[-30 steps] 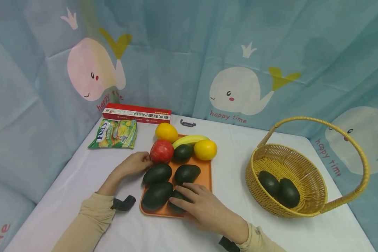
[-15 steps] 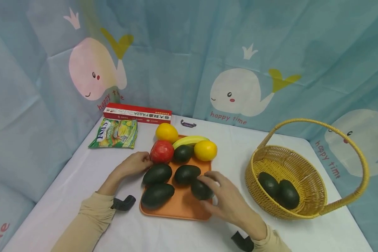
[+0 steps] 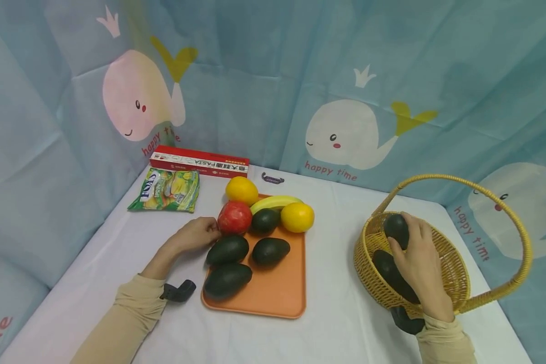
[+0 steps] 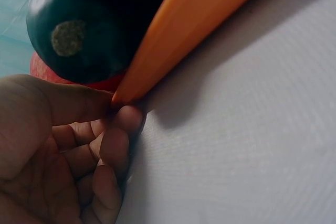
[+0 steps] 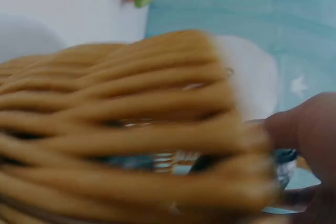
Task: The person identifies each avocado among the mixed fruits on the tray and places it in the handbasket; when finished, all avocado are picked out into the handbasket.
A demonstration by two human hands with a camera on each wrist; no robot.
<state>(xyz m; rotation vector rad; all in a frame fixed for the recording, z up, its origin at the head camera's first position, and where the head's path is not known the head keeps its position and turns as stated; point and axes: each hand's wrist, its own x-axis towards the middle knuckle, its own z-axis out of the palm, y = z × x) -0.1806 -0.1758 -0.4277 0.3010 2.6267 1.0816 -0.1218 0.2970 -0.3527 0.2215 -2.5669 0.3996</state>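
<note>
- Dark green, the held avocado (image 3: 396,231) sits within the mouth of the basket (image 3: 367,280), by its far-left rim, toward the table's (image 3: 332,283) right edge.
- The right hand (image 3: 419,255) grasps it, thumb on the near side and fingers curled over its right side; whether the fruit touches the basket floor, I cannot tell.
- More dark green fruit (image 3: 385,264) lies in the basket on the near side of the held avocado, just left of the right hand and partly covered by it.
- The left hand (image 3: 195,235) is well apart from the held avocado, at the left edge of the orange tray (image 3: 277,298); the left wrist view shows thumb and fingertips pinching the tray's rim.
- Closest to the left hand are a red fruit (image 3: 234,217) at the tray's left edge and an avocado (image 3: 228,249) just nearer along that edge.
- Another avocado (image 3: 228,281) lies by the tray's near-left corner, a third (image 3: 270,251) near the middle and a smaller one (image 3: 265,221) right of the red fruit.
- A banana (image 3: 275,202) lies along the tray's far edge, between one yellow fruit (image 3: 241,190) at the far-left corner and a second yellow fruit (image 3: 298,217) at the far-right.
- Toward the table's far-left corner lie a red pasta box (image 3: 199,162) and a green packet (image 3: 166,189).
</note>
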